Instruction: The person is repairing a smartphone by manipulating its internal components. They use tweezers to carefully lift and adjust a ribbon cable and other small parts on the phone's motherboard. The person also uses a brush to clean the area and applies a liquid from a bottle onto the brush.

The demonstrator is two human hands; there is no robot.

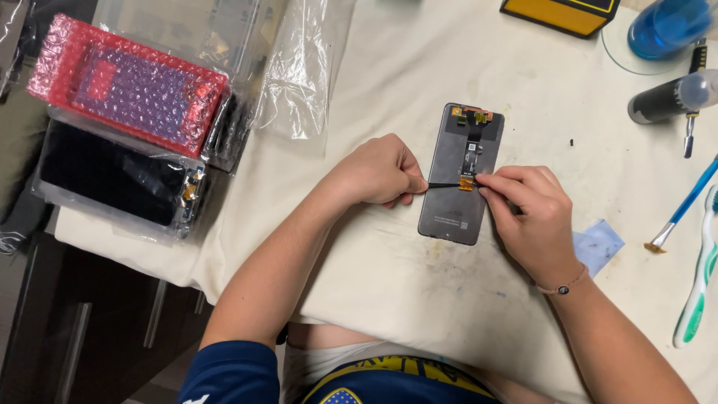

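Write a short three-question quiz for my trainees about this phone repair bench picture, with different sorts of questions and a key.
1. True or false: the phone screen panel lies flat on the white cloth.
2. What does the left hand pinch? A) a toothbrush B) a thin black tool C) a paintbrush
3. Which side of the panel is the red bubble-wrap packet on, in the picture?

Key
1. True.
2. B: the thin black tool runs across to the right hand at the orange connector.
3. Left.
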